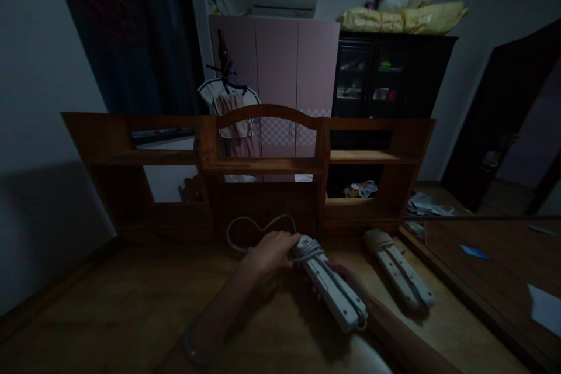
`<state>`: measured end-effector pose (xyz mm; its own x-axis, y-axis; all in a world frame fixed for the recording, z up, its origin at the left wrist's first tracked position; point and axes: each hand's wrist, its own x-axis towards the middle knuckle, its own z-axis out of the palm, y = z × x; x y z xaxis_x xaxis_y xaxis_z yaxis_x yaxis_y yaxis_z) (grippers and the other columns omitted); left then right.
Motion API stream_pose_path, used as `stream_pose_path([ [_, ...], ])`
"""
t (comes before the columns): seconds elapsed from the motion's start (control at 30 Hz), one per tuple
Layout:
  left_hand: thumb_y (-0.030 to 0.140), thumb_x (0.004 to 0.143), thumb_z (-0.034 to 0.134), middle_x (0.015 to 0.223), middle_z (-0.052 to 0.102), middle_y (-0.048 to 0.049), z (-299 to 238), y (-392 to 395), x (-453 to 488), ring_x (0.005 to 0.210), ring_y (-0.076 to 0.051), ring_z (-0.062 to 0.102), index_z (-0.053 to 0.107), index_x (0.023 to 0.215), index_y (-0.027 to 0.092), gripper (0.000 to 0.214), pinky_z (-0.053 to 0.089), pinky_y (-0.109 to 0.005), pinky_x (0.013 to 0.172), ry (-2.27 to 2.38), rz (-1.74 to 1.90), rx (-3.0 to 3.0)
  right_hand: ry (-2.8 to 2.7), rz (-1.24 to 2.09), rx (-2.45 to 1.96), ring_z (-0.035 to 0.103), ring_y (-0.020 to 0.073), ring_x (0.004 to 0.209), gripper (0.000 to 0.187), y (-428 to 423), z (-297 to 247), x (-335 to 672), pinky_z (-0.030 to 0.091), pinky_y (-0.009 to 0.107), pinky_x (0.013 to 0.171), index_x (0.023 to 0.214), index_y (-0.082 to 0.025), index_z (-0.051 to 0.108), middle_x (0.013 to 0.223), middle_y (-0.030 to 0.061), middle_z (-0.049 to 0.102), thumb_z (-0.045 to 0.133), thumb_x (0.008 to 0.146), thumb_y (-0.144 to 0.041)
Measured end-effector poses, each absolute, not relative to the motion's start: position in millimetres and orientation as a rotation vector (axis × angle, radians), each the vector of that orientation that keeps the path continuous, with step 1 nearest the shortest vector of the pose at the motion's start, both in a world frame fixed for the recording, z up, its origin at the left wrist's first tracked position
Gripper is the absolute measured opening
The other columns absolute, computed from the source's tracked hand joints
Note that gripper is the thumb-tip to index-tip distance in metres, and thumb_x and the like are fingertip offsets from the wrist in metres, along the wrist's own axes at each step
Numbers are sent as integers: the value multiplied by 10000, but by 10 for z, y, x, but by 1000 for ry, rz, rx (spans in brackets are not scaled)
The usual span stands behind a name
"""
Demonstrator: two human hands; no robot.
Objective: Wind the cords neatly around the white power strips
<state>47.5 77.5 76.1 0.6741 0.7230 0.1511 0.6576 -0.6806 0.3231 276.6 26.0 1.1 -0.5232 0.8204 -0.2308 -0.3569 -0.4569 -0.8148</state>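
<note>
A white power strip (335,292) lies across the wooden desk (131,315), with its white cord wound round the far end. My left hand (269,252) is closed on the wound cord at that end. A loose loop of the cord (256,227) trails behind the hand. Under the strip, my right hand (346,276) grips its body; only part of the fingers shows. A second power strip (401,276) with its cord wrapped round the top lies just to the right, untouched.
A wooden shelf unit (263,158) stands at the back of the desk. A second desk surface (504,269) with papers and a blue card lies to the right. Behind are a pink wardrobe (284,70), a dark cabinet and an open doorway at right.
</note>
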Motion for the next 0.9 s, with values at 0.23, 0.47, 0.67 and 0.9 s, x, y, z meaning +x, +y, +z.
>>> stream_pose_path([
  [0.23, 348, 850, 548, 811, 633, 3, 1034, 805, 303, 709, -146, 564, 602, 860, 219, 140, 356, -228, 609, 1063, 376, 2585, -983, 1928, -864, 672, 200, 652, 378, 182, -71, 2713, 529, 292, 621, 1070, -115, 654, 805, 115, 710, 497, 851, -381],
  [0.47, 483, 926, 426, 783, 620, 3, 1137, 914, 186, 687, -147, 568, 548, 888, 215, 297, 358, -223, 619, 1088, 483, 2526, -1278, 1716, -849, 639, 221, 839, 485, 74, 63, 2635, 474, 296, 720, 1187, -214, 621, 1020, 52, 692, 648, 707, -279],
  [0.67, 453, 945, 384, 815, 646, -20, 1074, 1009, 135, 740, -169, 600, 567, 907, 234, 288, 376, -233, 660, 1354, 431, 2581, -1345, 1699, -875, 618, 231, 909, 483, 49, 117, 2657, 447, 307, 781, 1189, -221, 623, 1058, 35, 682, 628, 710, -284],
  [0.9, 303, 878, 498, 891, 683, -94, 1012, 1113, -221, 813, -238, 639, 638, 840, 212, 171, 414, -300, 705, 1727, 299, 2461, -1196, 1707, -897, 638, 210, 795, 495, 72, 99, 2667, 469, 290, 706, 1238, -214, 575, 1054, 64, 681, 595, 755, -321],
])
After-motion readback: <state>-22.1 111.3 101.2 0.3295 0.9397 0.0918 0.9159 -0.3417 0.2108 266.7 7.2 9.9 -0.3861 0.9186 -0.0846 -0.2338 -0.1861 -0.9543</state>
